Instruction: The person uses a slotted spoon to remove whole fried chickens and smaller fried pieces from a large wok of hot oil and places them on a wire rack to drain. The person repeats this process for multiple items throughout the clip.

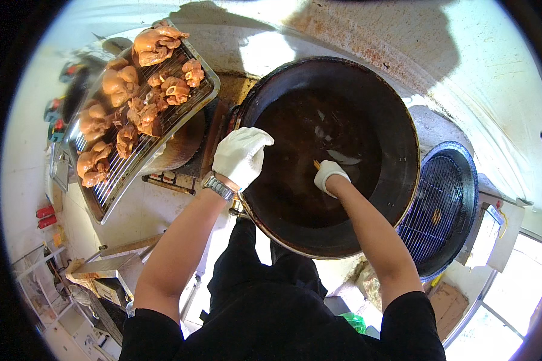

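Observation:
A big round dark metal pot [393, 135] with dark liquid stands before me. My right hand [331, 177], in a white glove, is over the liquid, closed around a wooden stick-like tool whose rest is hidden. My left hand [241, 155], also gloved in white, with a steel watch at the wrist, is curled at the pot's left rim; whether its fingers hold anything is hidden. At the upper left, whole cooked poultry [156, 43] and smaller browned meat pieces [177, 90] lie on a wire rack in a metal tray [213, 81].
On the right, a black oval basin [472, 180] holds a wire rack [433, 194] with a small browned scrap on it. Below the tray is a round vessel [180, 144] beside the pot. A wall rises behind the pot. Metal shelving [40, 284] is at the lower left.

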Motion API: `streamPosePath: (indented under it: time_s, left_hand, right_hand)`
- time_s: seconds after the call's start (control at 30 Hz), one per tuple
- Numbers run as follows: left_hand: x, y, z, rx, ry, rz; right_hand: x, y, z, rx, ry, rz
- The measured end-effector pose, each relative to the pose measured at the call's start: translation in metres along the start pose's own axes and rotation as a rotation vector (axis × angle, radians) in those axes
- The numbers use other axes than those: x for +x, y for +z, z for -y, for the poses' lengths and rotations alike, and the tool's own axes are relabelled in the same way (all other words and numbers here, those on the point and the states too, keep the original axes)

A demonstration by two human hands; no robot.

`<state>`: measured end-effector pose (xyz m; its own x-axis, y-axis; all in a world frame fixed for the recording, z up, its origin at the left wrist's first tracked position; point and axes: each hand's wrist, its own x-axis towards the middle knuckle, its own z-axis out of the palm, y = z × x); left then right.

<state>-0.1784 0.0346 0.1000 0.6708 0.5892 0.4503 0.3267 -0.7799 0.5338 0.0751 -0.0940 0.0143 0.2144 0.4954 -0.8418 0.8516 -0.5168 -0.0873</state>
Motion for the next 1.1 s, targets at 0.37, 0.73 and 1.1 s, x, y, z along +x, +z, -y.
streamPosePath:
  time_s: [0.37, 0.73, 1.1]
  left_hand:
    - [0.004, -0.002, -0.002, -0.014, 0.001, 0.036]
    - [0.008, -0.001, -0.002, -0.008, 0.005, 0.053]
    - [0.005, -0.001, -0.002, 0.018, -0.001, 0.055]
  right_hand:
    - [0.035, 0.018, -0.004, 0.818, 0.134, 0.149]
    - [0.061, 0.007, -0.024, 0.213, 0.108, 0.141]
    - [0.047, 0.029, -0.032, 1.152, 0.203, 0.396]
